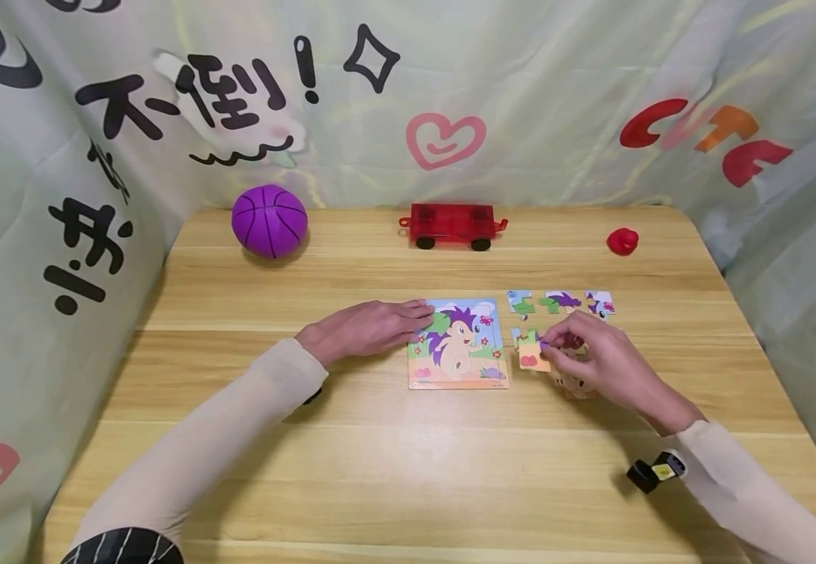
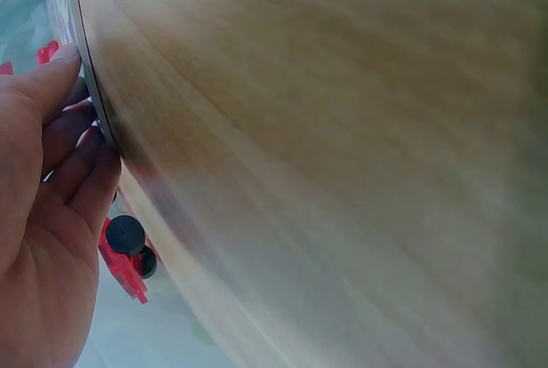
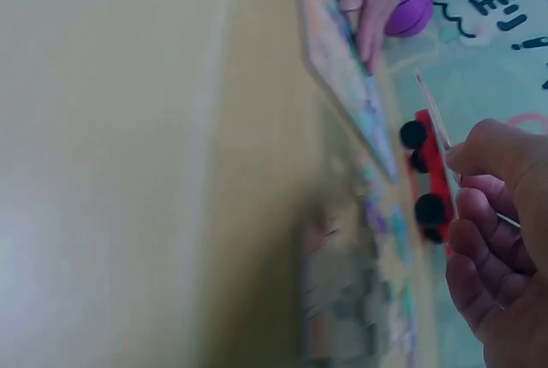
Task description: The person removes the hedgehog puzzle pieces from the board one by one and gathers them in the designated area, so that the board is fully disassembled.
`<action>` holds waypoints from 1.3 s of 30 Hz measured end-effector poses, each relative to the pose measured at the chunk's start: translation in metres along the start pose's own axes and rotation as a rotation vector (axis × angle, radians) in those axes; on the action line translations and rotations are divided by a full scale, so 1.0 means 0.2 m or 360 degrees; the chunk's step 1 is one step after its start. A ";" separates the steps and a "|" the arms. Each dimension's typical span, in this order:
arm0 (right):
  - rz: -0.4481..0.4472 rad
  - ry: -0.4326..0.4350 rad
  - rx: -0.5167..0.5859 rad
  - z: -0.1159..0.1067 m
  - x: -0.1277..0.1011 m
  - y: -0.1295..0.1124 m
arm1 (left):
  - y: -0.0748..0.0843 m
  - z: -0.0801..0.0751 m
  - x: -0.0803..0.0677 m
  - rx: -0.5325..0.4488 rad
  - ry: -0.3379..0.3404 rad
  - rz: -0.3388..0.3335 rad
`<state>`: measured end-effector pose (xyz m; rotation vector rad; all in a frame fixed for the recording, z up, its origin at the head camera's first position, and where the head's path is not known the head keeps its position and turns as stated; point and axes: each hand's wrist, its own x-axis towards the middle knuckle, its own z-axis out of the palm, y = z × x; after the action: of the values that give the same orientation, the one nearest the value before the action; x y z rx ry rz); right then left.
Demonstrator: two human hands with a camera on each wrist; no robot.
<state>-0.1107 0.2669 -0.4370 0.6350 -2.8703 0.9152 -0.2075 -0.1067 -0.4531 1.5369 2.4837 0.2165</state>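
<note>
A square hedgehog puzzle board [image 1: 459, 345] lies at the middle of the wooden table [image 1: 408, 470]. My left hand [image 1: 418, 313] rests flat on the board's left edge with straight fingers; the left wrist view shows those fingers [image 2: 73, 141] against the board's rim [image 2: 90, 86]. Just right of the board, my right hand [image 1: 545, 345] pinches a puzzle piece [image 1: 533, 359] low over the table. In the right wrist view that piece [image 3: 435, 115] appears edge-on between thumb and fingers [image 3: 484, 214]. Three loose pieces [image 1: 563, 301] lie in a row behind the right hand, and another piece [image 1: 523, 337] sits beside it.
A purple ball [image 1: 269, 221] sits at the back left, a red toy car [image 1: 453, 225] at the back centre, and a small red object [image 1: 622, 241] at the back right. Printed cloth walls surround the table on three sides.
</note>
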 end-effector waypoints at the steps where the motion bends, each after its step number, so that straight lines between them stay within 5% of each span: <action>1: 0.0005 -0.0018 -0.0003 0.01 -0.01 0.01 | 0.00 0.00 0.00 -0.0003 0.0001 0.0000; 14: -0.0044 -0.0123 -0.0070 0.10 -0.10 0.07 | 0.01 0.01 0.01 -0.0016 -0.0039 -0.0041; 39: -0.0060 -0.0183 -0.0229 0.10 -0.08 0.07 | 0.01 -0.01 0.00 0.0021 -0.0047 -0.0033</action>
<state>-0.1005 0.2715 -0.4626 0.7472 -2.9788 0.6811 -0.2064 -0.1056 -0.4516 1.5075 2.4820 0.1727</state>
